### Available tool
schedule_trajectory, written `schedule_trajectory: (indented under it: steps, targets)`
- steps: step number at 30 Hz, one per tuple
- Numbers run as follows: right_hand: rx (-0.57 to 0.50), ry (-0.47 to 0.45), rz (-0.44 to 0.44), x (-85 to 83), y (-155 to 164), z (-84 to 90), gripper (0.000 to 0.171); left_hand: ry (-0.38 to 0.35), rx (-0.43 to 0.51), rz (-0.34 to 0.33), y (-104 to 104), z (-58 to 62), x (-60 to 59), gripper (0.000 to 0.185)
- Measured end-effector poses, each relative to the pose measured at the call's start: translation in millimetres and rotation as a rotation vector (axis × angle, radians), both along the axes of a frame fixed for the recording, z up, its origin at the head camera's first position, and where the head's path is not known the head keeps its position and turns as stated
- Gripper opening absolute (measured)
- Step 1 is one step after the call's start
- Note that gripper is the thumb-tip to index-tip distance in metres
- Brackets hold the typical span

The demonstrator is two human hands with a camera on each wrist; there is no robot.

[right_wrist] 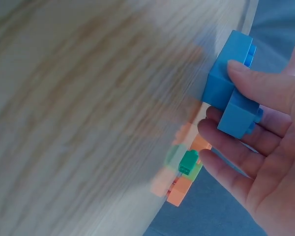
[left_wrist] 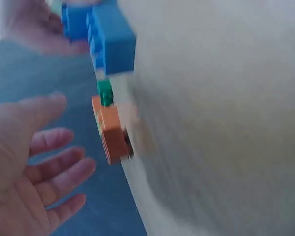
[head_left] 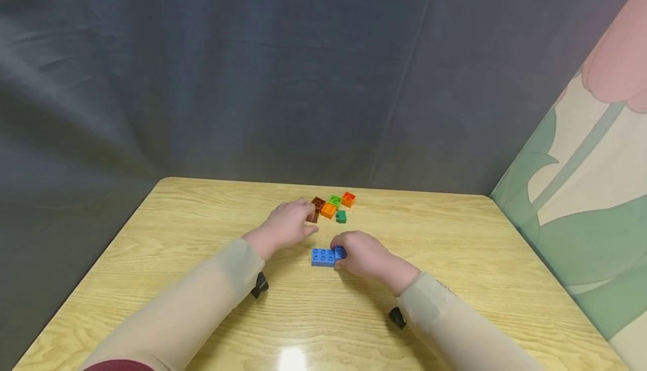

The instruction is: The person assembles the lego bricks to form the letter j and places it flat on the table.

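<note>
- Blue bricks [head_left: 327, 256] lie on the counter [head_left: 455, 259] near its middle: a long flat blue brick with a smaller, darker blue brick at its right end.
- The right hand [head_left: 366, 256] grips that right end; in the right wrist view the thumb lies over the top of the blue bricks [right_wrist: 231, 91] and the fingers [right_wrist: 221, 140] curl beneath.
- The left hand [head_left: 285, 226] sits at about 10 o'clock from the blue bricks, its fingertips close to a brown brick [head_left: 317, 207]. From the left wrist view its fingers [left_wrist: 59, 172] are spread and relaxed, holding nothing.
- Beyond, at 12 o'clock, lies a small cluster: two orange bricks [head_left: 338, 205], a light green brick [head_left: 335, 199] and a dark green brick [head_left: 341, 216], all close together.
- Judged from this, the step in hand is steadying the blue base while the free hand goes for a piece from the cluster; the next move would call for a firm pinch on one small brick without scattering its neighbours.
- The counter is pale wood-grain laminate with a glare spot near the front edge; a grey cloth backdrop [head_left: 253, 79] hangs behind, and a floral panel [head_left: 581, 191] stands at 3 o'clock.
</note>
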State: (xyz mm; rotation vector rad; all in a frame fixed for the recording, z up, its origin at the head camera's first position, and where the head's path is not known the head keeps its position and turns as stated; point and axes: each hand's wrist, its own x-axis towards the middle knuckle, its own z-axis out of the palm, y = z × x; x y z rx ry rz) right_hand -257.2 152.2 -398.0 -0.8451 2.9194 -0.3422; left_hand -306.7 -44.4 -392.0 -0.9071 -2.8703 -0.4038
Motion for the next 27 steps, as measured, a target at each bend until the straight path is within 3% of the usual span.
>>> schedule_trajectory:
  steps: [4, 9, 16, 22, 27]
  targets:
    - [0.001, -0.002, -0.003, 0.7, -0.4, 0.4, 0.033, -0.019, -0.023, 0.043, -0.6, 4.8, -12.1, 0.035]
    - [0.006, 0.013, 0.003, 0.7, -0.7, -0.5, 0.034, -0.054, -0.080, 0.047, 2.3, -1.2, -19.2, 0.047]
    - [0.003, 0.011, 0.003, 1.2, -0.3, -0.8, 0.035, -0.062, -0.096, 0.078, 8.3, -10.5, -23.1, 0.035]
    - [0.003, -0.001, -0.002, 1.9, -0.2, 0.6, 0.034, -0.014, -0.126, 0.071, 14.4, -17.7, -26.4, 0.044]
    - [0.004, -0.003, -0.010, 1.8, 0.0, 0.5, 0.034, -0.017, -0.157, 0.045, 18.9, -19.0, -24.8, 0.028]
